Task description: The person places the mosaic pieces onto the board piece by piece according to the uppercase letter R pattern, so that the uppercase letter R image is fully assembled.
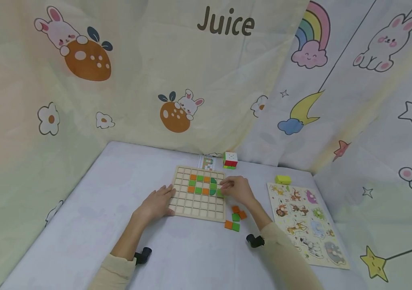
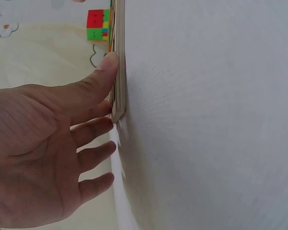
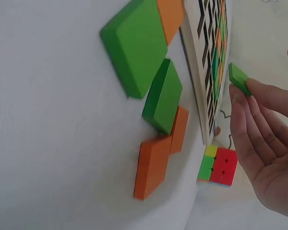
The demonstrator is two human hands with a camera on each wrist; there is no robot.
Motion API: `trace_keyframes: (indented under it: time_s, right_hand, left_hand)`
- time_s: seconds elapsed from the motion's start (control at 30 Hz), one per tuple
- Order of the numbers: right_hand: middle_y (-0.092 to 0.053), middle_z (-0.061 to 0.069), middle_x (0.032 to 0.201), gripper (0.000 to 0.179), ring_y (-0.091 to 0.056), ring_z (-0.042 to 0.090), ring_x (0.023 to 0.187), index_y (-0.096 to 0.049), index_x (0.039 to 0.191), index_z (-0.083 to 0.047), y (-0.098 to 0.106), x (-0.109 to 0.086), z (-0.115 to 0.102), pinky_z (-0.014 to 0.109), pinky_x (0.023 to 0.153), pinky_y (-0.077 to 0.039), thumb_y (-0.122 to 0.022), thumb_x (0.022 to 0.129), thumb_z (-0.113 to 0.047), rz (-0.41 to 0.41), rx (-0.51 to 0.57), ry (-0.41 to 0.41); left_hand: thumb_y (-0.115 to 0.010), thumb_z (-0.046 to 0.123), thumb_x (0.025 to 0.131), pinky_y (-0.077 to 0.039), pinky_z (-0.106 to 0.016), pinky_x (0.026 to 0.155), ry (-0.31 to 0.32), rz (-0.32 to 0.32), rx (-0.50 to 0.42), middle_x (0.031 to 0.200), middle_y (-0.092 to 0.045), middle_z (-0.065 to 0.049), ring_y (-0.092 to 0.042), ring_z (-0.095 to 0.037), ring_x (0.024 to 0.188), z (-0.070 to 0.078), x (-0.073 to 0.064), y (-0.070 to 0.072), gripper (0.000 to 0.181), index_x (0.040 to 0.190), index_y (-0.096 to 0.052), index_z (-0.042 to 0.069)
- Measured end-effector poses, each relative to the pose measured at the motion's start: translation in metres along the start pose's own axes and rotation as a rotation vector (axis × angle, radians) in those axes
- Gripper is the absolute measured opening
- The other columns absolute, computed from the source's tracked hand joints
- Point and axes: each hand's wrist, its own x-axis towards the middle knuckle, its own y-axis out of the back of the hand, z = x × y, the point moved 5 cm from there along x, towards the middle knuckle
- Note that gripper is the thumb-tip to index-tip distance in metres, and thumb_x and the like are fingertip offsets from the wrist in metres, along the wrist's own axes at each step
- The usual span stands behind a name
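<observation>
A wooden grid board [image 1: 195, 205] lies on the table, with orange and green tiles set in some of its squares. My left hand [image 1: 156, 202] rests at the board's left edge; in the left wrist view its thumb [image 2: 108, 62] touches the rim and the other fingers are nearly straight. My right hand [image 1: 240, 189] is over the board's right side. Between thumb and fingers it pinches a green square tile [image 3: 239, 79], held above the board. Several loose tiles, such as a green tile [image 3: 139, 48] and an orange tile [image 3: 153, 165], lie beside the board's lower right.
A puzzle cube [image 1: 230, 160] stands behind the board, beside a printed pattern card [image 1: 207, 162]. To the right lie an animal puzzle board [image 1: 309, 217] and a yellow block [image 1: 283, 179]. A printed cloth [image 1: 137, 80] hangs behind the table.
</observation>
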Motion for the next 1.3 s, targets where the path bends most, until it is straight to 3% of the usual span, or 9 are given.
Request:
trace_keyframes:
  time_s: [0.53,0.87,1.3]
  right_hand:
    - [-0.077,0.002,0.088,0.022,-0.071,0.015,0.08,-0.079,0.108,-0.004,-0.031,0.013,-0.024,0.033,0.07,-0.06,-0.085,0.088,-0.009,-0.051,0.005,0.091]
    - [-0.077,0.001,0.087,0.02,-0.072,0.011,0.078,-0.079,0.106,-0.004,-0.056,0.02,-0.037,0.029,0.073,-0.06,-0.085,0.087,-0.008,-0.103,0.028,0.095]
    - [-0.077,-0.001,0.091,0.018,-0.07,0.009,0.081,-0.079,0.106,-0.006,-0.079,0.029,-0.05,0.028,0.074,-0.059,-0.084,0.09,-0.013,-0.136,-0.048,0.139]
  left_hand:
    - [-0.085,0.028,0.084,-0.026,-0.063,0.124,0.001,0.008,-0.007,0.166,-0.034,-0.021,-0.028,-0.042,0.155,-0.001,0.0,-0.001,0.086,0.154,-0.047,-0.003]
    - [-0.085,0.027,0.085,-0.025,-0.063,0.124,-0.001,0.005,-0.018,0.166,-0.034,-0.021,-0.027,-0.043,0.155,0.0,-0.001,0.0,0.085,0.154,-0.046,-0.004]
    - [-0.084,0.028,0.086,-0.026,-0.064,0.123,-0.019,-0.007,-0.012,0.166,-0.034,-0.021,-0.028,-0.044,0.154,-0.001,-0.002,0.0,0.085,0.154,-0.046,-0.003]
